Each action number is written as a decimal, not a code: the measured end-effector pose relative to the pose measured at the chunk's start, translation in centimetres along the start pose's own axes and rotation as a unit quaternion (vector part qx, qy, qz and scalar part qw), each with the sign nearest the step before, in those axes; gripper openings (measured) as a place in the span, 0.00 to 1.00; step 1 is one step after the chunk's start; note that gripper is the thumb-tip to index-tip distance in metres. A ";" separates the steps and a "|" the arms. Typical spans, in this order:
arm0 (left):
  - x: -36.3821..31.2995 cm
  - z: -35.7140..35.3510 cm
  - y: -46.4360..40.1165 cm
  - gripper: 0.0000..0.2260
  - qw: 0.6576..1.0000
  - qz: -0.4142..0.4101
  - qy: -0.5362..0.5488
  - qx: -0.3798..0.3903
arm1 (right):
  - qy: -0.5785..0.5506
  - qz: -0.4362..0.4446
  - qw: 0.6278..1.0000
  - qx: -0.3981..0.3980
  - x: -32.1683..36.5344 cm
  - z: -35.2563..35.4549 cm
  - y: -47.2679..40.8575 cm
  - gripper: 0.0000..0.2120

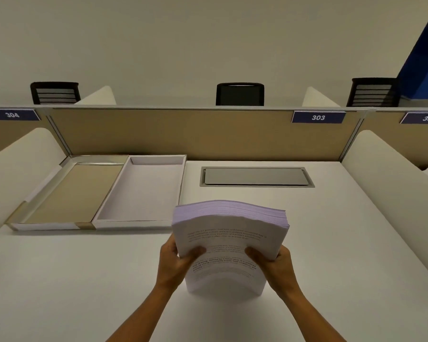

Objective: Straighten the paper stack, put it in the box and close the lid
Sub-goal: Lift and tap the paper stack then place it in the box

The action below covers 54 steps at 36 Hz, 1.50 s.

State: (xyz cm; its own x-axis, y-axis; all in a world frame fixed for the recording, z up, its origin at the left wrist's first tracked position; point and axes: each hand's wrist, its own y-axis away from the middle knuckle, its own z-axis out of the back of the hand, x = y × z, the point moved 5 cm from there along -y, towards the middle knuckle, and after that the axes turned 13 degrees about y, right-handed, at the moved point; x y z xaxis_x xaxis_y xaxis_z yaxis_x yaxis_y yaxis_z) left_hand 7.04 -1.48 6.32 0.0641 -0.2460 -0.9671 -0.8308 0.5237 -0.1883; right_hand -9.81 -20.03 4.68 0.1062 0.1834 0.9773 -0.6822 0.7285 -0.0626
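A thick stack of printed white paper (229, 233) stands upright on its lower edge on the white desk, its top bowing toward me. My left hand (174, 262) grips the stack's left side, thumb across the front sheet. My right hand (273, 264) grips the right side the same way. The open white box (143, 191) lies flat at the back left of the desk with nothing in it. Its lid (72, 193), tan inside, lies open to the left, joined to the box along their shared edge.
A grey cable hatch (256, 176) is set into the desk (84, 280) behind the stack. A tan partition (183, 134) with a "303" label closes off the back, and white curved dividers (391, 183) flank both sides. Black chairs stand beyond the partition.
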 end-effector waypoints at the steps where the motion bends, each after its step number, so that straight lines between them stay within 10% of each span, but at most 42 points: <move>1: 0.3 0.0 0.0 0.19 1.000 0.008 0.005 0.004 | 0.003 -0.001 1.000 0.004 -0.2 -0.1 0.1 0.15; 23: 2.2 0.1 -0.4 0.16 0.998 0.021 -0.049 0.014 | 0.020 -0.021 1.000 -0.011 -1.8 -0.7 0.6 0.16; 54: 2.5 10.8 -11.4 0.18 0.962 0.258 -0.083 -0.021 | 0.105 -0.205 0.964 0.129 0.9 -13.4 -10.5 0.22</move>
State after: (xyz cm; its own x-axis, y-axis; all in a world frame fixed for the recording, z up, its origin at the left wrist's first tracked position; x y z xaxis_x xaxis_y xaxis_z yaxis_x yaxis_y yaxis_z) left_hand 22.69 0.75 4.15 -0.2781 0.1745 -0.9446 -0.7969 0.5071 0.3283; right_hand 7.08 -18.67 3.49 0.5312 0.0637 0.8448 -0.7062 0.5841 0.4000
